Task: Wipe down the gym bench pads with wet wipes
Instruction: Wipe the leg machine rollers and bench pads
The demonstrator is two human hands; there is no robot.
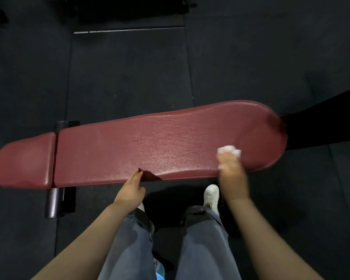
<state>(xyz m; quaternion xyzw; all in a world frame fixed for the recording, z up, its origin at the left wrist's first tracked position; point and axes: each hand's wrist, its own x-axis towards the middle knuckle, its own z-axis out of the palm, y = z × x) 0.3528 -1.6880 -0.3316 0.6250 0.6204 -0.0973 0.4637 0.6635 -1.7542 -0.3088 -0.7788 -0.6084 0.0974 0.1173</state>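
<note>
A long dark-red gym bench lies across the view, made of a large back pad point(160, 142) and a short seat pad point(22, 160) at the left, with a narrow gap between them. My right hand point(231, 172) presses a crumpled white wet wipe point(229, 151) onto the back pad near its rounded right end; the hand is blurred. My left hand point(131, 190) rests with straight fingers on the pad's near edge, about the middle, and holds nothing. The pad's surface shines slightly around its centre.
Black rubber floor tiles surround the bench. A dark bench foot point(57, 201) sticks out at the lower left, and another point(65, 125) shows behind the gap. My legs in grey trousers and a white shoe point(211, 196) stand close to the near edge. Dark equipment sits at the top.
</note>
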